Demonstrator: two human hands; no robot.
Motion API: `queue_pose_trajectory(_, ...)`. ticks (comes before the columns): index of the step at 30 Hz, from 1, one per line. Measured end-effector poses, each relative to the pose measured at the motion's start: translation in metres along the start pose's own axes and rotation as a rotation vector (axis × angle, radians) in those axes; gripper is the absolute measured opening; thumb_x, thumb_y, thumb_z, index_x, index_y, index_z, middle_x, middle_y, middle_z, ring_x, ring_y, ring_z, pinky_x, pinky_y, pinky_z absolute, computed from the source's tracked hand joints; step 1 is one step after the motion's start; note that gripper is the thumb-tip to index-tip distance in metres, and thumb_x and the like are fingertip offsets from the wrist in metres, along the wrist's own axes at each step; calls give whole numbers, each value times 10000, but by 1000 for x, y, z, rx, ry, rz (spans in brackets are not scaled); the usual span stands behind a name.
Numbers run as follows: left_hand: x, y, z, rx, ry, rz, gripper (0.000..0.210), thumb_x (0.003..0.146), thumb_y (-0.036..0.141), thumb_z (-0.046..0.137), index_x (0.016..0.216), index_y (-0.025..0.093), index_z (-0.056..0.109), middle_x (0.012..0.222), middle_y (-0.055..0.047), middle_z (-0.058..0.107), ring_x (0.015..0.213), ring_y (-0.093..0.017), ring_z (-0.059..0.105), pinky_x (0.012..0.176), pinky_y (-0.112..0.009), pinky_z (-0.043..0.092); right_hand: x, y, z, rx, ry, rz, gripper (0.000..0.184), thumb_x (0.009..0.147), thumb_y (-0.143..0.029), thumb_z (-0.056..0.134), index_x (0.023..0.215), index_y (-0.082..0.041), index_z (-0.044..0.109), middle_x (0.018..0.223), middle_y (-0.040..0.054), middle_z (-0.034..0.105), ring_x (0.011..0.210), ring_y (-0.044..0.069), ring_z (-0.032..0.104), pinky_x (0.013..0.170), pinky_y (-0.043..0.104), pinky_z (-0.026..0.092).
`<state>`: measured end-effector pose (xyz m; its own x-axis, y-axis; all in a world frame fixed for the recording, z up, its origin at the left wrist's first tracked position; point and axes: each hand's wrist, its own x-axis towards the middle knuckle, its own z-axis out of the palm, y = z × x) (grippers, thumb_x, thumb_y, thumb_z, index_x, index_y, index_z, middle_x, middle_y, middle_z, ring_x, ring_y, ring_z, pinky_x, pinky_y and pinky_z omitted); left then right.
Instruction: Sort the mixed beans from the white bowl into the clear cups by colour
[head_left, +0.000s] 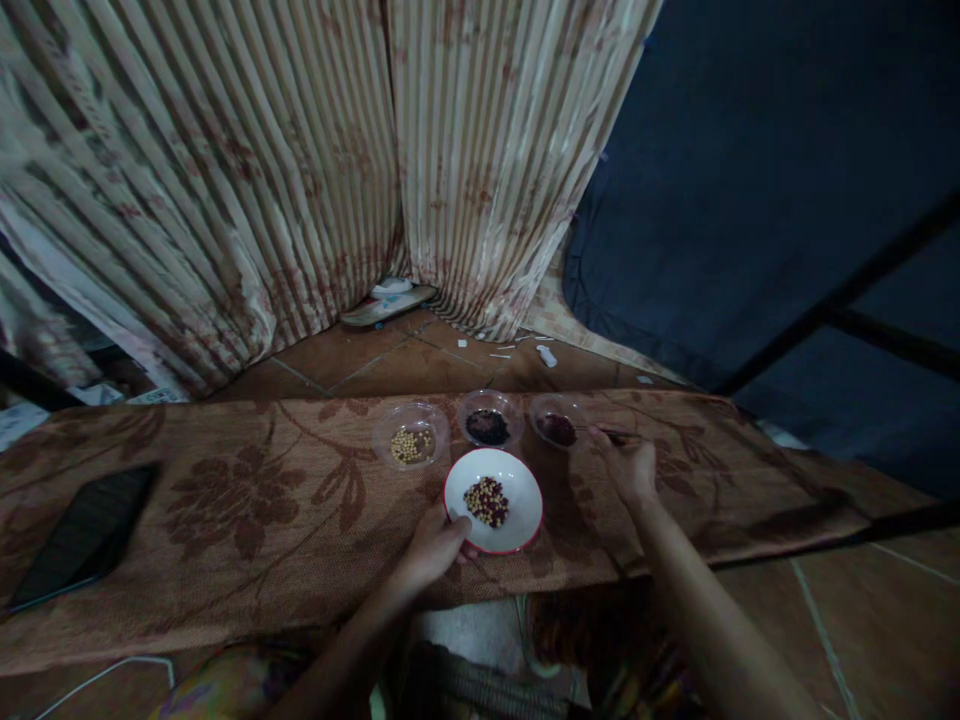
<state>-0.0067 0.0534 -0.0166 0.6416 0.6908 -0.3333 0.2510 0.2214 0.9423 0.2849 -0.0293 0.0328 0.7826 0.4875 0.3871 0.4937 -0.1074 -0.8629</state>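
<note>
My left hand [439,545] grips the near left rim of a white bowl with a red edge [521,500], thumb on top. A mix of pale yellow and dark red beans [487,501] lies inside it. Pinched in my right hand [628,468] is a thin dark stick-like tool [621,434], its tip toward the right clear plastic bowl [576,408], which contains dark red beans [557,430]. The middle clear bowl [511,405] has black beans or seeds [487,427]. Yellow beans [409,446] sit in the left clear bowl [441,430].
A brown flower-patterned cloth [300,520] covers the table. At the left lies a dark phone or tablet [86,530]. Beyond the table are a skateboard [386,306], paper scraps on the tiled floor, striped curtains [300,150] and a dark blue sheet [765,180]. Dark metal bars [825,300] stand right.
</note>
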Motion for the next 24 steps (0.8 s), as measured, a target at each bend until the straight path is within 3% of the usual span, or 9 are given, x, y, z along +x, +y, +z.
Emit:
queue_pose_trajectory(6, -1, 4, 1, 6, 6, -14, 201, 748, 167, 473, 924, 107, 548, 608, -28, 636, 470, -120, 589, 406, -187, 442, -51, -15, 4, 88, -45, 79, 285, 675, -411, 696, 774, -143, 711, 808, 108, 729, 796, 250, 672, 739, 375, 525)
queue_pose_trajectory(12, 2, 2, 2, 35, -8, -38, 191, 746, 141, 460, 908, 105, 556, 598, -29, 638, 463, -117, 590, 399, -179, 444, -99, -28, 7, 65, -403, 107, 304, 719, -450, 665, 828, -171, 716, 878, 107, 722, 848, 250, 659, 784, 384, 512)
queue_pose_trajectory(15, 2, 1, 3, 22, 1, -47, 172, 752, 137, 452, 885, 110, 558, 588, -27, 636, 468, -117, 594, 410, -182, 451, -106, -28, 10, 0, -464, 73, 318, 725, -475, 650, 825, -181, 718, 898, 105, 716, 863, 255, 651, 791, 392, 502)
queue_pose_trajectory(24, 2, 1, 2, 7, -25, -30, 165, 752, 142, 462, 866, 106, 575, 585, -33, 632, 477, -131, 598, 413, -198, 454, -106, -31, 17, -39, -467, 91, 321, 735, -481, 638, 832, -186, 716, 923, 104, 712, 857, 254, 653, 785, 388, 500)
